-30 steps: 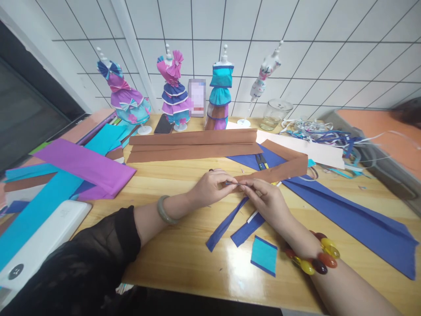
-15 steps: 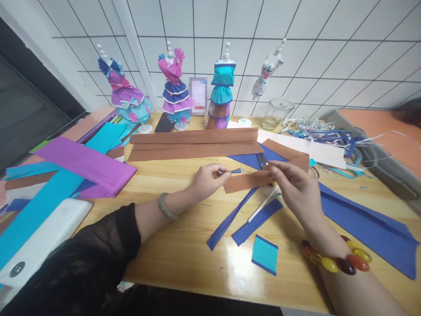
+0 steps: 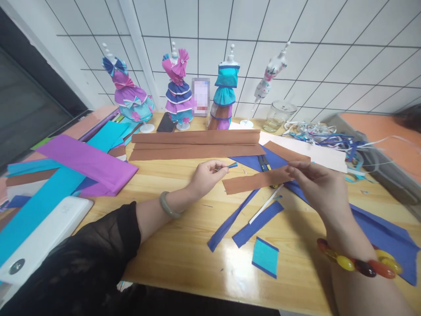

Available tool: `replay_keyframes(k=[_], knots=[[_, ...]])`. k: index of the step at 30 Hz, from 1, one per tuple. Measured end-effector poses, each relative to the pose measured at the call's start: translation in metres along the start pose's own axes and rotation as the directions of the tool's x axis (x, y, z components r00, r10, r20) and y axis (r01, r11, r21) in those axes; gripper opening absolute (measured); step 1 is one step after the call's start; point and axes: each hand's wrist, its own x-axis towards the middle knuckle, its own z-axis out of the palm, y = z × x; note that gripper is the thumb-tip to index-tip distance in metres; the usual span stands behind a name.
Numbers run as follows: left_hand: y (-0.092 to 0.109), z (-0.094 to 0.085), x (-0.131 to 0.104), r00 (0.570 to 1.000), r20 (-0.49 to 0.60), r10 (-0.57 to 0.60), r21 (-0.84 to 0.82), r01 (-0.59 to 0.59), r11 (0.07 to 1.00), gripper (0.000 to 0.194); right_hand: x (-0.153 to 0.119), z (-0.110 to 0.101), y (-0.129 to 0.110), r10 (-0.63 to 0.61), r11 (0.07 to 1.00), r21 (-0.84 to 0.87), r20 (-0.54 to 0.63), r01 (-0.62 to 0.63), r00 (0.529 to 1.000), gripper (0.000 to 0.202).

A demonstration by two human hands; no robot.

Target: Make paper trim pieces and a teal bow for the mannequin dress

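Observation:
My left hand (image 3: 210, 174) is closed in a pinch on a small narrow blue-and-brown folded strip (image 3: 233, 165), whose end pokes out past the fingertips. My right hand (image 3: 317, 186) is closed too, thumb and fingers at the right end of a brown strip (image 3: 255, 180). That strip slants across the table, over the handles of black-and-yellow pliers (image 3: 264, 163). Just below lie a narrow dark blue strip (image 3: 230, 221), a wider blue strip (image 3: 258, 224), a thin white strip (image 3: 265, 204) and a turquoise square (image 3: 265, 258) with blue edges.
Miniature dress forms, three of them dressed (image 3: 226, 94) and one bare (image 3: 269, 77), line the wall. A glass jar (image 3: 279, 116), tangled ribbons (image 3: 324, 131) and a grey bin (image 3: 368, 131) are right. Coloured sheets (image 3: 88, 164) and a white device (image 3: 46, 239) lie left.
My right hand has moved right, and the brown strip now lies straighter. My left hand stays nearly in place, its small strip turned slightly.

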Motion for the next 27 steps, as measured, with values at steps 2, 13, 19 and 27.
replay_keyframes(k=[2,13,19,27], knots=[[0.0,0.0,0.0,1.0,0.0,0.005,0.007,-0.005,1.0,0.023,0.003,-0.001,0.005,0.015,1.0,-0.023,-0.007,-0.015,1.0,0.027],[0.002,0.001,0.0,1.0,-0.014,0.01,0.019,-0.009,1.0,0.02,-0.015,0.028,-0.006,-0.111,0.986,-0.079,0.335,0.145,0.936,0.03],[0.002,0.0,0.0,1.0,-0.015,0.019,0.052,-0.018,0.998,0.022,-0.016,0.03,-0.007,-0.116,0.976,-0.127,0.379,0.176,0.918,0.027],[-0.004,-0.001,0.001,1.0,-0.007,0.019,0.036,-0.019,0.999,0.023,0.011,-0.004,0.026,0.063,0.847,-0.527,-0.041,-0.075,0.997,0.037]])
